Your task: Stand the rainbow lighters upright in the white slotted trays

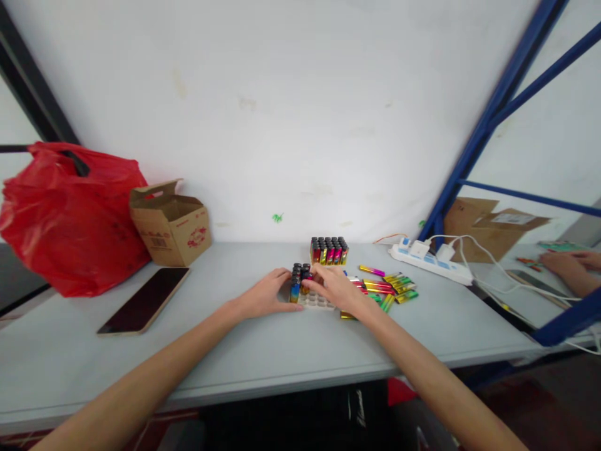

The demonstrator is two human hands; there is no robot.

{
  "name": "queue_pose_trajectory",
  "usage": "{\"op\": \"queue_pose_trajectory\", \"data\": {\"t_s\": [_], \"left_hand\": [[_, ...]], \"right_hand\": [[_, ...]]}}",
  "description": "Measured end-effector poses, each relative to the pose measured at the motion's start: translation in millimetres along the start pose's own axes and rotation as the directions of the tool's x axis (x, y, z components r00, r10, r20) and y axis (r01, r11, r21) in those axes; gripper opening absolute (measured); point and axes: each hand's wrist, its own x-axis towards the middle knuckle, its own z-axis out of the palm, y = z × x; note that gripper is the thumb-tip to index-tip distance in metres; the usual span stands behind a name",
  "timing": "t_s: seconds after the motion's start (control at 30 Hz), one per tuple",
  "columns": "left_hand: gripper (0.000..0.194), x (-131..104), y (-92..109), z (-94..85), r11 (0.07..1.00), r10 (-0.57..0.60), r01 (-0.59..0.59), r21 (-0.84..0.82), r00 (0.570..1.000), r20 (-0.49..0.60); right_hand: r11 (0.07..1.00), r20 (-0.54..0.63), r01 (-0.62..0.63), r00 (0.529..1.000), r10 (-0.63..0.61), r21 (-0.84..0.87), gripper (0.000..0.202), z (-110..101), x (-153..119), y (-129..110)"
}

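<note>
A pale tray with round holes (317, 300) lies on the table between my hands, and several upright lighters (295, 287) with black tops fill its left part. My left hand (267, 294) rests at the tray's left side, thumb and fingers apart around its corner. My right hand (335, 287) is over the tray, its fingers closed on a reddish lighter (307, 282) beside the upright ones. Loose metallic-coloured lighters (378, 287) lie in a pile to the right of my right hand. Behind the tray stands a full block of upright lighters (330, 252).
On the left are a red plastic bag (75, 219), an open cardboard box (171, 225) and a dark-screened phone (144, 300). A white power strip (431, 264) with cables lies at the right. Beyond the blue frame (469, 144), another person's hands (570, 269) show.
</note>
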Motion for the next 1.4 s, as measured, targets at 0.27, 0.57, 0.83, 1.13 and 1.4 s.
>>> {"op": "queue_pose_trajectory", "data": {"t_s": [0.27,0.57,0.83,1.13,1.4], "left_hand": [[0.076,0.2,-4.0,1.1,1.0,-0.019,0.019,0.021,1.0,0.004],[0.073,0.2,3.8,-3.7,0.997,-0.072,0.072,0.023,0.997,0.016],[0.073,0.5,3.9,-4.8,0.995,-0.1,0.099,0.029,0.995,0.025],[0.073,0.3,8.3,-6.7,0.997,-0.08,0.08,0.022,0.997,0.019],[0.071,-0.7,-0.2,-1.7,0.997,-0.048,0.048,0.054,0.999,-0.003]], "right_hand": [[0.978,0.064,-0.043,0.996,0.057,-0.202,0.025,2.0,5.2,-5.4],[0.996,-0.033,-0.091,0.995,0.09,-0.027,0.037,-54.9,-24.1,38.2],[0.926,-0.117,-0.328,0.943,0.311,-0.187,0.03,-92.9,-61.9,147.5],[0.935,-0.13,-0.354,0.929,0.347,-0.028,0.037,-90.3,-54.7,126.2],[0.81,-0.311,-0.205,0.849,0.426,0.55,0.05,-77.6,-17.3,78.4]]}}
